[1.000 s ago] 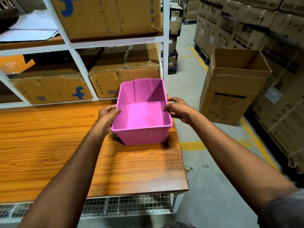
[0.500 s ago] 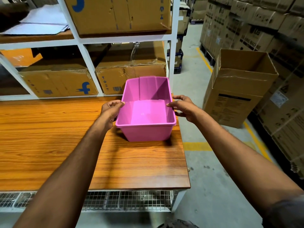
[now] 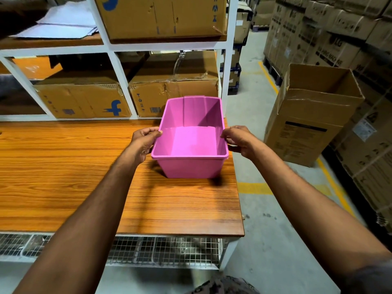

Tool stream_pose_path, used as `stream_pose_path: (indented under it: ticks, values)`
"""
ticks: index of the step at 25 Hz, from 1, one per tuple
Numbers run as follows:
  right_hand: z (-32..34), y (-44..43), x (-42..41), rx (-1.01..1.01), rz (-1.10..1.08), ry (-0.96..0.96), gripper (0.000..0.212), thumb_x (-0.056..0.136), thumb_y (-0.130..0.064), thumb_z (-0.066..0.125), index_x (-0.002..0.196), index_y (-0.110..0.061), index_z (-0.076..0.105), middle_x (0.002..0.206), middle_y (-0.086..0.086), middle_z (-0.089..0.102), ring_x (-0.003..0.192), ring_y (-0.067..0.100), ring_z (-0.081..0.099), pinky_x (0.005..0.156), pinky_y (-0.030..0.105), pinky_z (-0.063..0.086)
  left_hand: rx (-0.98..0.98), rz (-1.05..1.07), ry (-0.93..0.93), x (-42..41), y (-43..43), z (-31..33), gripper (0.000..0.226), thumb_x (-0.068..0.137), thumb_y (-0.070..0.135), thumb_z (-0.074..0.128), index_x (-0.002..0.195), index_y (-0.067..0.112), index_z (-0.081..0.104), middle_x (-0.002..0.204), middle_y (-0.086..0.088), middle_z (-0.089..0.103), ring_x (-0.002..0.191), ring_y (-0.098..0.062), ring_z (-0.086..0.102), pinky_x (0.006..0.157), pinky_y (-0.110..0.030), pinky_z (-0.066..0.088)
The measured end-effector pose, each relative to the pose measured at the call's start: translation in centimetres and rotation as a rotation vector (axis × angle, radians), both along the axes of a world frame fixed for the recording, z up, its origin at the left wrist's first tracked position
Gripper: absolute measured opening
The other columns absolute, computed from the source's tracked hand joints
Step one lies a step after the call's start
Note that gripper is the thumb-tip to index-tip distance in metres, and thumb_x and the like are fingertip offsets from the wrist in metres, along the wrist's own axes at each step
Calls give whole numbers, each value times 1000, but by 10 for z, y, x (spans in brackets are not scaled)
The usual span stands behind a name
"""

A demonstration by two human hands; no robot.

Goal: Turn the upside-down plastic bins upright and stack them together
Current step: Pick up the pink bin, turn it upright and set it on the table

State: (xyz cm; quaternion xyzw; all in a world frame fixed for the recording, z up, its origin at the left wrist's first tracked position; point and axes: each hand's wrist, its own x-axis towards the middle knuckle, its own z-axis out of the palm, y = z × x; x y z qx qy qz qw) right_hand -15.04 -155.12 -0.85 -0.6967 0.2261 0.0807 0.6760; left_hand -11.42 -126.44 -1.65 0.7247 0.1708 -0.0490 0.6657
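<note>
- Both hands are well apart and clamped on one pink rectangular plastic bin [image 3: 191, 166]. The left hand [image 3: 145, 143] grips the left rim with its thumb hooked over the edge, and the right hand [image 3: 238, 141] pinches the right rim in the same way.
- The bin is mouth-up at the far right end of the orange wood-grain desk [image 3: 63, 166], close to its right edge and just in front of the white metal shelf [image 3: 230, 60]. I cannot tell whether its base is fully set down — a dark shadow hugs its foot.
- Step in hand, as I judge it: this bin is already upright and is being placed as the base of the stack.
- The next move likely calls for letting go and fetching another upside-down bin — none shows here. That bin must be flipped and lowered squarely into this one, rims lined up so it nests.
- Count: two hands, one pink bin, no second bin in sight, and one desk. One open brown cardboard box [image 3: 307, 132] stands on the floor to the right. Three closed cardboard cartons [image 3: 82, 100] sit on the shelf.
</note>
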Motion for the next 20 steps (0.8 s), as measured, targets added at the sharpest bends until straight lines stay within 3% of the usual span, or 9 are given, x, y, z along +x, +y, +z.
stream_pose_path:
  ticks: [3,7,9,11,13,16,20]
  values:
    - [-3,4,2,0,5,-1,23,89,0,60,109,-10,58,113,12,73,89,19,67,81,35,60,17,8,8,-1,-1,3,28,96,16,69,124,12,71,105,-4,75,79,-9,69,44,-14,50]
    - [0,1,-1,-42,31,1,26,89,-3,64,115,-9,61,119,11,71,97,19,67,79,33,56,31,30,1,-6,-3,3,26,96,16,68,122,12,72,118,-9,75,78,-9,68,44,-14,50]
    - [5,0,-6,-114,-23,-46,38,87,-8,69,124,-12,61,115,7,68,104,20,65,74,31,53,30,48,-9,-14,-3,8,29,95,22,70,123,15,71,115,-3,75,84,-7,68,55,-18,55]
    - [12,4,-16,-225,-119,-193,44,84,-12,74,126,-15,60,109,3,65,104,20,64,74,30,51,3,96,-64,-28,1,16,35,93,31,73,126,21,67,114,4,72,101,-11,69,77,-26,58]
    - [24,19,-37,-238,-121,-360,43,84,-10,75,125,-16,62,102,-2,62,97,17,64,77,30,54,-22,132,-175,-54,7,24,35,94,34,71,127,24,65,117,6,70,107,-12,67,83,-30,56]
    - [38,60,-84,-144,-8,-507,42,84,-4,74,124,-16,64,95,-2,62,82,12,61,68,22,51,-19,148,-328,-117,27,28,30,95,30,68,125,30,66,109,9,70,95,-5,68,75,-26,54]
    - [29,136,-150,-108,276,-557,42,86,-1,75,124,-17,64,95,-1,67,83,9,61,72,19,49,-2,183,-412,-207,77,6,39,96,16,68,129,33,62,112,5,70,95,-8,67,74,-31,54]
